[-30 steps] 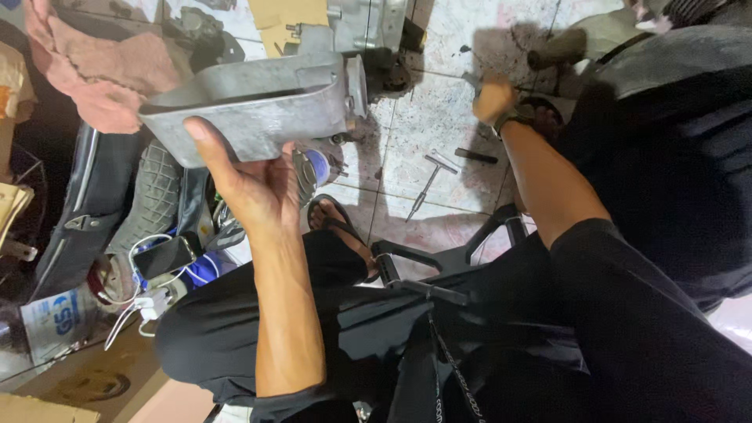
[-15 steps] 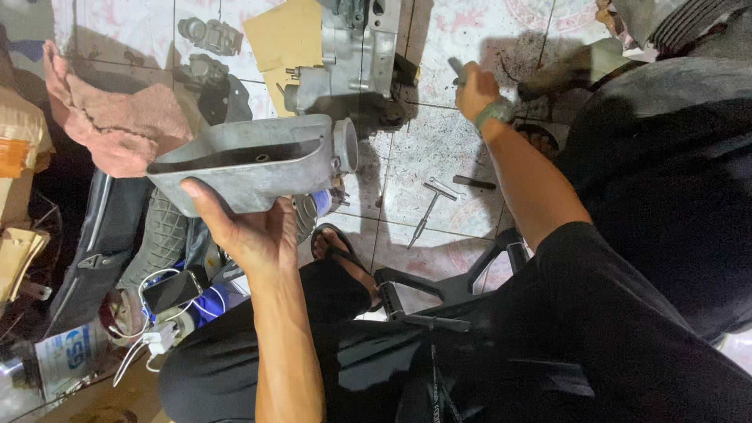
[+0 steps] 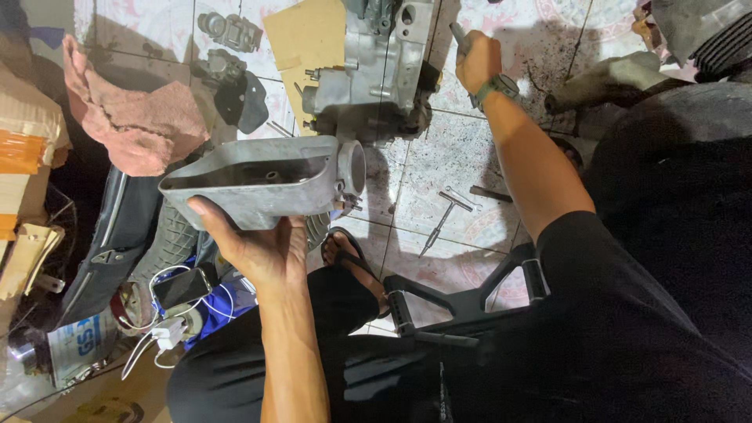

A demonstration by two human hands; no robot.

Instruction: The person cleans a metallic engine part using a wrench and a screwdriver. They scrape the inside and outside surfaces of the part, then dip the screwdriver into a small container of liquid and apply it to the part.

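Overhead, head view: the left hand [image 3: 262, 249] carries a grey cast-metal housing [image 3: 262, 182] from below, thumb along its near wall, fingers wrapped under it, so it hangs clear of the tiled floor [image 3: 462, 149]. Its long open cavity faces up and appears empty; a round port sits at its right end. Beyond the housing, an engine case [image 3: 372, 66] rests on the floor beside a sheet of cardboard [image 3: 309, 35]. Right of the engine case, the right hand [image 3: 478, 59] is clenched round a slim tool handle [image 3: 457, 33]. Judged from this, the housing is already off and the engine case is now being worked. A T-handle wrench [image 3: 440, 219] lies right of the housing, a pink rag [image 3: 133, 121] left
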